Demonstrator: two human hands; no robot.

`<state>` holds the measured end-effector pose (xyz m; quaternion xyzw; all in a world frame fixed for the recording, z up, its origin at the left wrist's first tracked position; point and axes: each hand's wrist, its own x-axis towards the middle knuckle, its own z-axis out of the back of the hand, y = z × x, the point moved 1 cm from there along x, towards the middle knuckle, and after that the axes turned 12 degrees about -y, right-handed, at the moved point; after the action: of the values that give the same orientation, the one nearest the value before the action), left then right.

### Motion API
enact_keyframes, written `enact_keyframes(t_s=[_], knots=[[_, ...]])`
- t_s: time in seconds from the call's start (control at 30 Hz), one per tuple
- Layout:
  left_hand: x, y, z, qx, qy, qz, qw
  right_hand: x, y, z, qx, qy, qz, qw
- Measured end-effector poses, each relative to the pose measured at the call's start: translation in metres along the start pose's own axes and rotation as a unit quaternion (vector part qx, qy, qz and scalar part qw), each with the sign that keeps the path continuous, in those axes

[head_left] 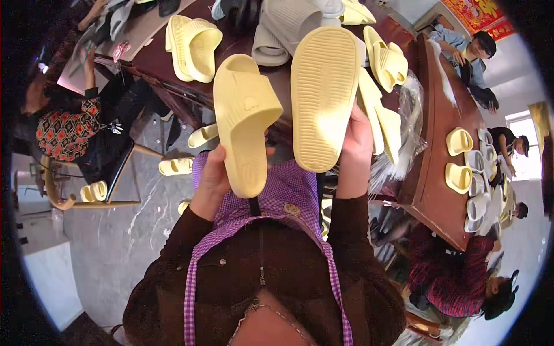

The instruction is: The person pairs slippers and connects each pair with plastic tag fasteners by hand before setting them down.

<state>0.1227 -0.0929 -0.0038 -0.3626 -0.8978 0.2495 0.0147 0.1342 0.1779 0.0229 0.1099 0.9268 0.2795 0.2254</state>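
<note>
My left hand (212, 181) is closed round the heel part of a pale yellow slide sandal (245, 138), its strap upward and its footbed showing. Beside it, my right hand (356, 135) grips a second yellow slide sandal (323, 98), turned so that the ribbed sole faces me. Both sandals are held up in front of my purple checked apron (283, 190), apart from each other. The fingers of both hands are partly hidden behind the sandals. Just past my right hand lie more yellow sandals (378, 118) on the table, next to clear plastic wrap (410, 121).
A dark red table (239, 75) ahead carries yellow sandals (193, 49) and grey sandals (283, 29). Another table (427, 167) at right holds yellow and grey pairs. Loose sandals (176, 166) lie on the floor at left, near a chair (138, 151). Several people work around me.
</note>
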Motion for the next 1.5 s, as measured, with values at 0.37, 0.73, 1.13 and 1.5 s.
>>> enact_keyframes(t_s=[0.37, 0.73, 1.13, 1.5], knots=[[0.011, 0.002, -0.015, 0.005, 0.044, 0.026, 0.999, -0.004, 0.021, 0.014, 0.027, 0.038, 0.029, 0.998], [0.022, 0.020, -0.038, -0.015, 0.119, 0.068, 0.990, -0.069, 0.053, -0.003, 0.116, 0.065, 0.032, 0.991], [0.018, 0.015, -0.039, -0.066, 0.124, 0.074, 0.987, -0.067, 0.034, -0.011, -0.014, -0.077, 0.212, 0.974], [0.022, 0.023, -0.001, -0.140, 0.084, 0.086, 0.983, -0.058, -0.066, -0.043, -0.375, -0.087, 0.333, 0.861]])
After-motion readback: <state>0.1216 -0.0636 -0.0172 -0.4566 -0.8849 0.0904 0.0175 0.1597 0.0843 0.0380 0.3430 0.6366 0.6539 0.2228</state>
